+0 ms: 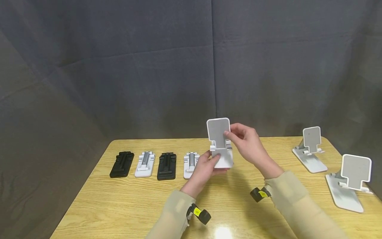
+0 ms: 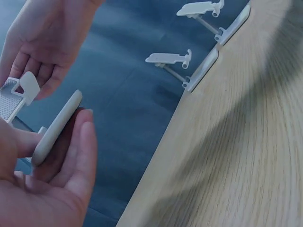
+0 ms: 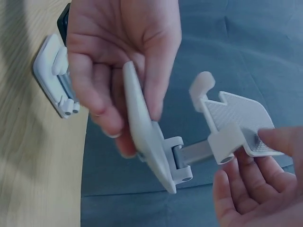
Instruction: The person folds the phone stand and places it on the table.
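Above the table is a white phone stand [image 1: 216,132] with a grey pad, its arm unfolded. My left hand [image 1: 203,171] grips the stand's base, thumb on one face and fingers behind, as the right wrist view shows. With thumb and fingers, my right hand [image 1: 248,143] pinches the side edge of the upper plate [image 3: 251,120]. A metal arm [image 3: 196,152] joins base and plate, and small lips stick out at the plate's lower edge. Behind my left hand lies a folded white stand [image 1: 191,162], partly hidden by it.
Left of it on the wooden table [image 1: 119,205] lie a folded black stand [image 1: 166,167], a folded white one [image 1: 145,166] and another black one [image 1: 121,165]. Two unfolded white stands [image 1: 311,141] [image 1: 355,172] stand at the right. A dark curtain [image 1: 149,73] hangs behind.
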### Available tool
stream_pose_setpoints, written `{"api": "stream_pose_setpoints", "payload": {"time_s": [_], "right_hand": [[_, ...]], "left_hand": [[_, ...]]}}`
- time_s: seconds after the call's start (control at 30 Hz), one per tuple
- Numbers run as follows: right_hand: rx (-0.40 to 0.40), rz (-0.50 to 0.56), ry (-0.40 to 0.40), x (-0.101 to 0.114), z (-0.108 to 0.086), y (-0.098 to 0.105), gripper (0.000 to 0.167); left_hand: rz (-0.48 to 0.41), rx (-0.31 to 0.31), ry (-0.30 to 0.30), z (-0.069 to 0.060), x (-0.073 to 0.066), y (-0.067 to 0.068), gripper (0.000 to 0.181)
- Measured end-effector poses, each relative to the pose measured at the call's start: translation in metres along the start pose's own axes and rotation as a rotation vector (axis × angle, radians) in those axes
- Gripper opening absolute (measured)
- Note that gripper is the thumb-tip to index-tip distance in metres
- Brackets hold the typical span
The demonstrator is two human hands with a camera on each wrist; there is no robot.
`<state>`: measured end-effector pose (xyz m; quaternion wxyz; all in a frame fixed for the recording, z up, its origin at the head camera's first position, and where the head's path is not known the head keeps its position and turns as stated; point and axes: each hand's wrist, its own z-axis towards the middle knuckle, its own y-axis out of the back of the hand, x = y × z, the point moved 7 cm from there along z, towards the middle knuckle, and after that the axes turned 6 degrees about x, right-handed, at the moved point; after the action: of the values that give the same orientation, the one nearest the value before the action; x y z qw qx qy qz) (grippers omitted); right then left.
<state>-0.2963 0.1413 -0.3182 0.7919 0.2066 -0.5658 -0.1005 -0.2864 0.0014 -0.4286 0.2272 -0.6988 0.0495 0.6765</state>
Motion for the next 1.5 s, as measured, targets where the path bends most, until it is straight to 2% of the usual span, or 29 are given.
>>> {"api": "stream_pose_setpoints", "payload": {"time_s": [0.07,0.17,0.27,0.37,0.47,0.63,0.97,1.33,1.5], "right_hand": [[-0.004,0.007,0.002,-0.001,-0.001,0.0,0.027],[-0.003,0.029,0.005,-0.005,-0.001,-0.002,0.04],[0.044,0.052,-0.007,-0.01,-0.002,-0.005,0.057],[0.115,0.077,-0.028,-0.014,-0.002,-0.01,0.065],[0.164,0.091,-0.043,-0.016,-0.003,-0.014,0.061],[0.188,0.096,-0.024,-0.018,-0.003,-0.015,0.05],[0.225,0.087,0.01,-0.018,-0.002,-0.016,0.049],[0.219,0.062,0.006,-0.022,0.001,-0.017,0.049],[0.175,0.041,0.012,-0.023,0.003,-0.017,0.046]], "left_hand": [[-0.006,-0.009,-0.014,-0.002,-0.002,-0.001,0.04],[-0.003,-0.03,-0.029,-0.003,-0.004,-0.001,0.04],[0.005,-0.055,-0.037,-0.005,-0.007,-0.001,0.04],[0.011,-0.073,-0.042,-0.007,-0.01,-0.002,0.04],[0.018,-0.071,-0.049,-0.008,-0.011,-0.003,0.04],[0.038,-0.07,-0.049,-0.01,-0.009,-0.003,0.038],[0.047,-0.065,-0.051,-0.013,-0.009,-0.003,0.038],[0.062,-0.073,-0.029,-0.013,-0.012,-0.002,0.038],[0.049,-0.074,-0.04,-0.014,-0.011,-0.003,0.037]]}}
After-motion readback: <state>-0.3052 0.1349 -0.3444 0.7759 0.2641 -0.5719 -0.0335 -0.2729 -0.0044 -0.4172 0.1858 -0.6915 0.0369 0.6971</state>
